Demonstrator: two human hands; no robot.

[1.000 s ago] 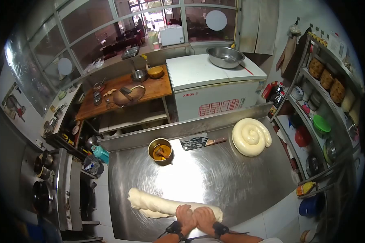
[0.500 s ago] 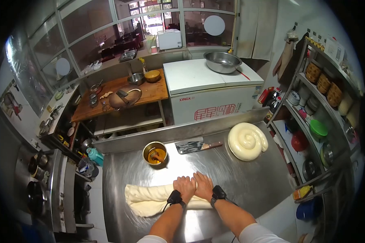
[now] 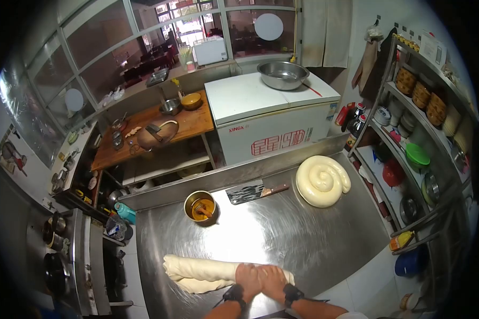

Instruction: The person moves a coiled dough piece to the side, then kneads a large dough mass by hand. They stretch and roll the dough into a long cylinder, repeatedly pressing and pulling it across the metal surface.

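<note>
A long roll of pale dough (image 3: pixel 207 269) lies across the near part of the steel worktable (image 3: pixel 282 234). My left hand (image 3: pixel 248 277) and my right hand (image 3: pixel 273 279) rest side by side, palms down, pressing on the right end of the roll. Both wrists wear black bands. A flatter flap of dough sticks out under the roll at the left. The dough beneath my palms is hidden.
A coiled spiral of dough (image 3: pixel 322 181) sits at the table's far right. A small metal bowl of orange oil with a brush (image 3: pixel 200 207) and a cleaver (image 3: pixel 255 190) lie along the back rim. A white freezer (image 3: pixel 266 114), a wooden table (image 3: pixel 154 130) and shelves (image 3: pixel 420 138) surround the worktable.
My hands reached out over the table with the dough half a second ago, then drew back toward me. The roll now lies nearer the front edge and looks tighter.
</note>
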